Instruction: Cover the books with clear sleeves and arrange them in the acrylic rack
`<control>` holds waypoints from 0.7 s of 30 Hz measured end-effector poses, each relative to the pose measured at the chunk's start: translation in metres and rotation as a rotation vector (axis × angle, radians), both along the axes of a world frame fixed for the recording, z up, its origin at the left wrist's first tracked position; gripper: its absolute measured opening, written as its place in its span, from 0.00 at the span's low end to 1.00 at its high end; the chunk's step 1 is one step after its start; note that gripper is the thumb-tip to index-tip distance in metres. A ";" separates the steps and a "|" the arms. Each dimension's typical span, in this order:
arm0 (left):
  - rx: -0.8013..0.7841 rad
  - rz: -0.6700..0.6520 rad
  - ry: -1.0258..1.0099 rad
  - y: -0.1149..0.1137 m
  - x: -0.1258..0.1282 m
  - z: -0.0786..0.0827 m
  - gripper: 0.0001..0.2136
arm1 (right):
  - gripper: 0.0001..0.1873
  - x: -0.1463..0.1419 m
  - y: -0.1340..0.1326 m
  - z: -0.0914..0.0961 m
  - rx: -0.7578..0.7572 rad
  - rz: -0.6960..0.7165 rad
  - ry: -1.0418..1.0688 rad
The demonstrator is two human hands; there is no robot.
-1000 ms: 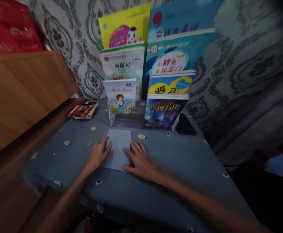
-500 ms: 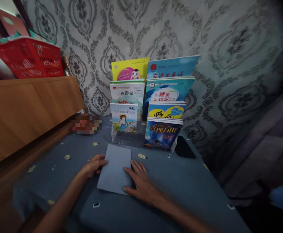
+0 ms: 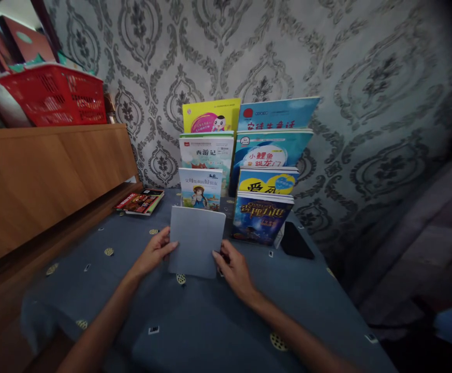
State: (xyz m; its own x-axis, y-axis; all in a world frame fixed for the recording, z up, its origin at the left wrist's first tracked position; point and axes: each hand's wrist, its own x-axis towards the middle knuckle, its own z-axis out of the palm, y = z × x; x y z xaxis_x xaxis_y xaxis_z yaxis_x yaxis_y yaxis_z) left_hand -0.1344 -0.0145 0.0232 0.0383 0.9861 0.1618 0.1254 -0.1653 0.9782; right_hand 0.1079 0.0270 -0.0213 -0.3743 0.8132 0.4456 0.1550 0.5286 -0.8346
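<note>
A thin book with a plain grey-blue cover (image 3: pixel 197 241) is held raised between my two hands, its blank side toward me. My left hand (image 3: pixel 158 251) pinches its left edge, thumb on the near face. At the right edge, my right hand (image 3: pixel 231 264) grips it the same way, fingers behind. Just beyond it stands a clear rack with books in two columns. The raised book covers the lower part of a white-topped book with a girl on its cover (image 3: pixel 200 189). To the right is a dark blue book with gold lettering (image 3: pixel 262 217).
A black flat object (image 3: pixel 296 240) lies right of the rack. Several magazines or books (image 3: pixel 140 202) lie at the table's back left. A red basket (image 3: pixel 57 96) sits on a wooden cabinet (image 3: pixel 55 171). The patterned wall (image 3: pixel 156 103) stands behind the grey-blue tablecloth (image 3: pixel 163 331).
The grey-blue book has been lifted off the tabletop and tilted upright, moving toward the rack. My right hand has gone from lying over its edge to gripping its right side.
</note>
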 end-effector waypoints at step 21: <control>0.087 0.079 0.232 0.035 -0.009 -0.052 0.24 | 0.11 -0.004 0.027 -0.015 0.285 -0.105 -0.173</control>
